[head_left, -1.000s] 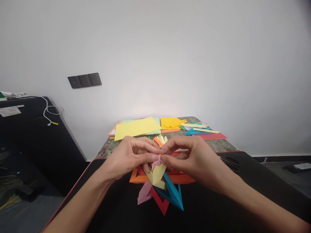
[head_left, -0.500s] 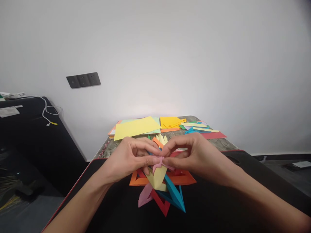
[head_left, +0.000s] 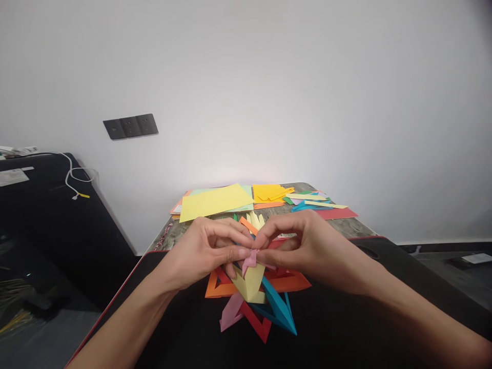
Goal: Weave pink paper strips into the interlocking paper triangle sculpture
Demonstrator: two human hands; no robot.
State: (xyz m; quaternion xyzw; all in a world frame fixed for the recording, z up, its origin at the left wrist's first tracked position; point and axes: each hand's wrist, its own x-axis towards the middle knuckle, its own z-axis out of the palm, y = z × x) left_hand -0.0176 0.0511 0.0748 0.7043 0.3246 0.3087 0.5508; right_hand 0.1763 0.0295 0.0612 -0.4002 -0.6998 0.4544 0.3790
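Observation:
A many-coloured folded paper model [head_left: 277, 303] is held above the black mat, with orange, blue, red, pink and pale yellow pointed parts. At its top, my left hand [head_left: 207, 251] pinches a small pink paper strip [head_left: 249, 260] between thumb and fingers, some fingertips resting behind the pale yellow part. From the other side, my right hand [head_left: 303, 241] closes thumb and forefinger on the same pink piece. The fingers of both hands nearly meet and hide part of the model's upper side.
Behind the hands, a yellow sheet [head_left: 215, 201] tops a paper stack on the table. Orange-yellow paper [head_left: 269, 193], folded strips [head_left: 311, 205] and a red sheet [head_left: 340, 213] lie to its right. A black panel with a white cable [head_left: 71, 174] stands at left.
The model has tilted slightly, its lower points shifting a little to the right. More of the pink fold shows between my thumbs. Both hands keep their hold.

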